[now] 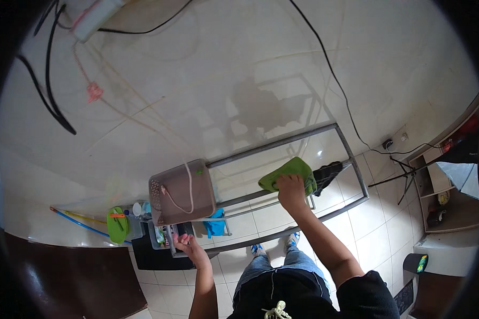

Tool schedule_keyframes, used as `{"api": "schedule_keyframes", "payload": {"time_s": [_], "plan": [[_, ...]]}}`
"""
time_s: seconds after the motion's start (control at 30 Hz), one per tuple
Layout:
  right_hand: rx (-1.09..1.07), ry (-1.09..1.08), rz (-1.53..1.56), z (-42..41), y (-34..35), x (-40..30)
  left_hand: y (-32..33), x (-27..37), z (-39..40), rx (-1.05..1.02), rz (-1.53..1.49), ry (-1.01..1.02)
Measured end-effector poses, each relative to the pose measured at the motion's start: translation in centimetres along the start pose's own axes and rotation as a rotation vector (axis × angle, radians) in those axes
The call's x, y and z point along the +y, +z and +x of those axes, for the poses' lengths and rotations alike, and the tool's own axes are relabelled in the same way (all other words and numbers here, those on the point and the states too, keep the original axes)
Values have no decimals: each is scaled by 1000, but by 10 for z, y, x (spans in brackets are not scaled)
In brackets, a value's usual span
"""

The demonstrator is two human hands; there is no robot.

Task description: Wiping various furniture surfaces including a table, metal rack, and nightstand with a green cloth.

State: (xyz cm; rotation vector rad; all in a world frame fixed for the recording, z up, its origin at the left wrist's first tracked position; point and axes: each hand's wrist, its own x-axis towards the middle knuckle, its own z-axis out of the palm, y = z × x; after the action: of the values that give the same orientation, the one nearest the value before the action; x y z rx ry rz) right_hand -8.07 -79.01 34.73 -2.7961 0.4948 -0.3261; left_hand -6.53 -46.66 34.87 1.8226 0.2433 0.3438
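Observation:
A grey metal rack frame (271,146) stretches before me above a tiled floor. My right hand (293,189) grips a folded green cloth (289,171) over the middle bar. Just right of it, a black cloth (328,175) hangs on the frame. My left hand (189,247) is near the frame's lower left end, beside a clear plastic box; its fingers are partly curled and nothing plain shows in them. A brownish translucent plastic basket (183,193) rests on the rack's left part, with a cord lying over it. Below it hangs a blue cloth (214,227).
To the left stand a black surface (159,255), a green chopping board (117,227) and a clear box of small items (161,237). Cables (335,75) run along the wall. At right are a folding metal stand (407,175) and an open shelf (455,205).

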Motion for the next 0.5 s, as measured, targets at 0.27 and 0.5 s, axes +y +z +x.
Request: {"api": "schedule_keyframes", "payload": {"time_s": [0.27,0.5], "plan": [[197,53,8,-13,-3,26,-23,-20,49,32,-161,-151],[-73,-266,334,-38,54,-91,-5,-24,79,-247,-527,-843]]}}
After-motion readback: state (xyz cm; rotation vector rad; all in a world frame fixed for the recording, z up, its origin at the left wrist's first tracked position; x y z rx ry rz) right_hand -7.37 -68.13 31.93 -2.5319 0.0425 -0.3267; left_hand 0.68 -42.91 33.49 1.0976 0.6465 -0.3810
